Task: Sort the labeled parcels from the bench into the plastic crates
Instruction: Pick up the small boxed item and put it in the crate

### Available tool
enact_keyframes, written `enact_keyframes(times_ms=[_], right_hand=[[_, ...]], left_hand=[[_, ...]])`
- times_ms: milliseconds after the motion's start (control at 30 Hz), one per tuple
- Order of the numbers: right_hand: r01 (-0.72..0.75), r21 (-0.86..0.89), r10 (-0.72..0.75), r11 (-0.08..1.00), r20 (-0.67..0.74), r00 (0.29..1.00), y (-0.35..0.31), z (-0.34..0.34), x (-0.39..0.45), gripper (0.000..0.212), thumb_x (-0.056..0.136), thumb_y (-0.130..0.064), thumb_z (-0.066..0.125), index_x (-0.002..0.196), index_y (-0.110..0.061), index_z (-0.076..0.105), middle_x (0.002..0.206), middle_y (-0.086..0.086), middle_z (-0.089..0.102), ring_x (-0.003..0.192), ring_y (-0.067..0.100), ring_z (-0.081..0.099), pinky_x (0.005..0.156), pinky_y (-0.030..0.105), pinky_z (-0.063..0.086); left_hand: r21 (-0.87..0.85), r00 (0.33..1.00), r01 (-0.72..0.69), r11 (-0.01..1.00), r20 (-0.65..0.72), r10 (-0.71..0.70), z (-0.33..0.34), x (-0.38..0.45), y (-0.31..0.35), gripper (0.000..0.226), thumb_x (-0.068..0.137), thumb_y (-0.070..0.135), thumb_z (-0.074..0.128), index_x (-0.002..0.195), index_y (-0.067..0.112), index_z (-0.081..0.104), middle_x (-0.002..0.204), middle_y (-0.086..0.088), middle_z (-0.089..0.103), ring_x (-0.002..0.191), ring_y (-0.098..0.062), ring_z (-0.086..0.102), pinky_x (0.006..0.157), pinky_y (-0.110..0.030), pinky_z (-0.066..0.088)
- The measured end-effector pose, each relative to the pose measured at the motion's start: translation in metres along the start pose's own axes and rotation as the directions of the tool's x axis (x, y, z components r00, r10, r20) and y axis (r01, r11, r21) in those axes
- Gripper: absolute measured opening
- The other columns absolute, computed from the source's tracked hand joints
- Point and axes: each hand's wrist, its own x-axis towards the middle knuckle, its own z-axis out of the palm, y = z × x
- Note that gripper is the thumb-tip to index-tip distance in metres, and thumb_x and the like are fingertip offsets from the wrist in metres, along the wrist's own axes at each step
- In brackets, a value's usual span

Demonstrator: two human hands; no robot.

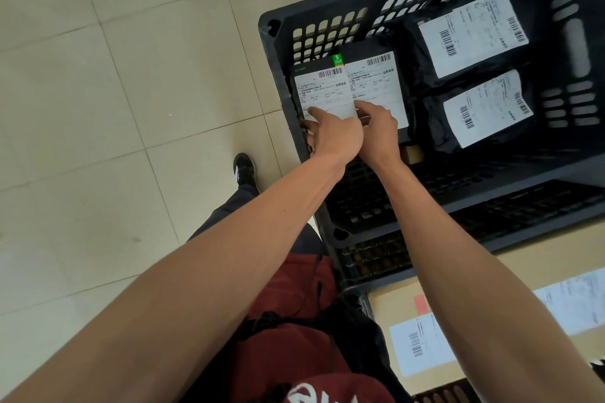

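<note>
Head view: both hands down in the dark plastic crate [278,52], near its left wall. Left hand [334,134] gripping the near edge of a black parcel [322,91] with a white label, thumb on the label, fingers curled under at the crate wall. Right hand [378,132] on the neighbouring black parcel [376,85], forefinger stretched onto its label, other fingers bent; whether pinching the edge or merely pressing, impossible to tell. Two more labelled parcels [474,33] flat further right in the same crate.

Likely trouble: left parcel seemingly propped against the wall, above the floor of the crate, so apt to slide or tip over its neighbour once let go, covering that label. Slippery wrapping, shallow grip at one edge only; a twist could drop it face down. Knuckles close against the perforated wall, liable to catch.

Hard to make out: label text too small to read, so no checking the sort. Crate bottom beneath the hands hidden by wrists. Second crate below largely covered. Cardboard box [422,340] at lower right cut off by the frame and the right arm.
</note>
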Motion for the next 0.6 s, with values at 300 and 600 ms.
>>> enact_keyframes(times_ms=[300,600], right_hand=[[-0.032,0.029,0.034,0.999,-0.080,0.996,0.002,0.011,-0.007,0.017,0.095,-0.006,0.060,0.103,-0.013,0.073,0.105,0.003,0.070,0.097,0.018,0.067,0.085,0.033,0.059],[-0.083,0.090,0.094,0.992,-0.120,0.988,0.008,0.015,-0.004,0.025,0.093,-0.013,0.067,0.115,-0.023,0.076,0.107,-0.004,0.074,0.095,0.006,0.068,0.087,0.025,0.058]], left_hand=[[0.191,0.994,-0.085,0.978,0.080,0.071,0.000,-0.001,-0.014,0.083,0.108,0.026,0.043,0.161,0.002,-0.015,0.166,-0.018,-0.032,0.157,-0.030,-0.024,0.130,-0.049,-0.004],[0.059,0.996,0.010,0.998,0.091,-0.015,-0.007,0.004,-0.003,0.083,0.104,0.015,0.045,0.163,0.007,-0.011,0.171,-0.022,-0.002,0.159,-0.035,0.005,0.128,-0.050,0.015]])
